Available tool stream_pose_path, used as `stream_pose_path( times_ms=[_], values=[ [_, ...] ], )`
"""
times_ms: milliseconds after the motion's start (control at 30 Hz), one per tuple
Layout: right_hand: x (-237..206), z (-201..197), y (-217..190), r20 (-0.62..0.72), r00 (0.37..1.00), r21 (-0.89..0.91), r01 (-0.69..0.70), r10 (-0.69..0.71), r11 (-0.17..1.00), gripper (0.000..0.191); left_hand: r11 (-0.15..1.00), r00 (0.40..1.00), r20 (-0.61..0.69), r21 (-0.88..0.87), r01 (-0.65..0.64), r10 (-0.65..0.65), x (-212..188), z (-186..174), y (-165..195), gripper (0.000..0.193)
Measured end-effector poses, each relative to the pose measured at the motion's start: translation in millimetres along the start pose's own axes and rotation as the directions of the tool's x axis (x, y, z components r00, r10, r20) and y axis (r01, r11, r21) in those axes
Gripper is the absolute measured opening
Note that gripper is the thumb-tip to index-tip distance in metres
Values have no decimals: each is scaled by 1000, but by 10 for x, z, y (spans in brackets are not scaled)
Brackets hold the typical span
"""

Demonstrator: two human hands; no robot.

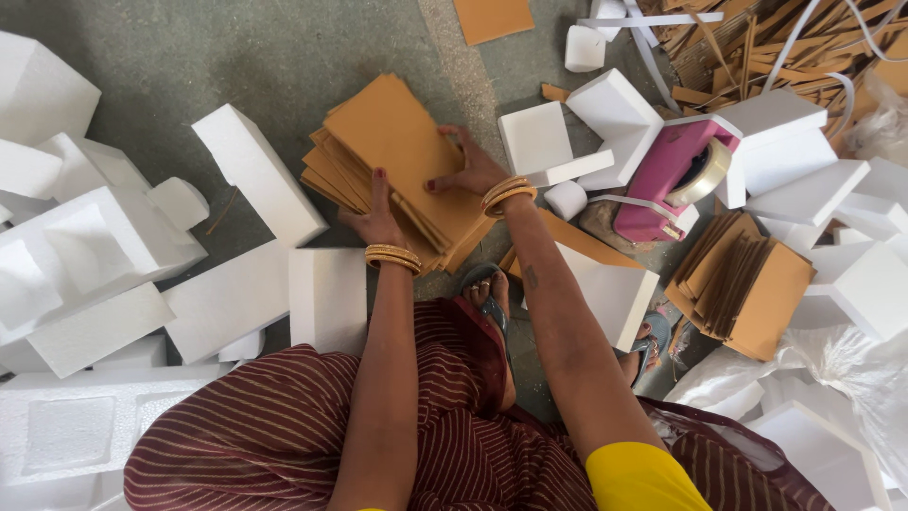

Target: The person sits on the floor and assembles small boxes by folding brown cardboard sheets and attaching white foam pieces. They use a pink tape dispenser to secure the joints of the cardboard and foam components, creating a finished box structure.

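Down on the grey floor, both hands press on one stack of tan cardboard sheets. The left hand lies flat on the near edge of the stack, fingers spread over the top sheet; the right hand clamps the stack's right edge, thumb on top, fingers curled round the side. How many sheets the stack holds I cannot tell, since the edges blur together.

Just beyond the right hand sit two white foam blocks, and past them a pink tape dispenser with one roll on it. Well to the right of the grip lies a second, smaller pile of cardboard. To the left of the left hand a long foam bar lies slanted, close to the stack but apart from it, with a flat foam slab just under the wrist. Each wrist carries gold bangles. One bare foot in a sandal shows between the arms, directly below the stack, above a maroon striped skirt.
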State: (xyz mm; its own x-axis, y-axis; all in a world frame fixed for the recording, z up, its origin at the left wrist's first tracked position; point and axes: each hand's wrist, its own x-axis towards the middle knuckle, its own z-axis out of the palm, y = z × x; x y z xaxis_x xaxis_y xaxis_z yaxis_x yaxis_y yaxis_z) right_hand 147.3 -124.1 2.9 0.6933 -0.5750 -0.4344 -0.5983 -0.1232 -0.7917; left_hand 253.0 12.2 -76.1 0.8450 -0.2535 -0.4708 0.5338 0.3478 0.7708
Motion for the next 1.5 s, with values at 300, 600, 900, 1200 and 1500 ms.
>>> stream_pose_path(
  times_ms=[300, 600, 900, 1200, 1500],
  values=[
    [-184, 133, -108, -40, 998, -63, 54, -57, 997, 127, 996, 990, 129, 83, 39, -49, -121, 88, 245, 88],
    [-669, -411, -308, -113, 968, 145, 239, -224, 960, 125, 985, 725, 688, 105, -137, 28, -442, 339, 981, 82],
    [-887, 125, 393, -231, 944, 213, 284, -234, 935, 93, 786, 566, 821, 401, -471, -80, -200, 4, 421, 99],
    [-1354, -170, 174, -341, 860, 374, 496, -381, 784, 96, 744, 406, 914, 273, -610, -3, -435, 296, 826, 95],
    [-2584, -453, 323, -630, 761, 26, 218, -153, 976, 91, 920, 408, 886, 327, -217, -219, -1670, 572, 1144, 61]
  ],
)
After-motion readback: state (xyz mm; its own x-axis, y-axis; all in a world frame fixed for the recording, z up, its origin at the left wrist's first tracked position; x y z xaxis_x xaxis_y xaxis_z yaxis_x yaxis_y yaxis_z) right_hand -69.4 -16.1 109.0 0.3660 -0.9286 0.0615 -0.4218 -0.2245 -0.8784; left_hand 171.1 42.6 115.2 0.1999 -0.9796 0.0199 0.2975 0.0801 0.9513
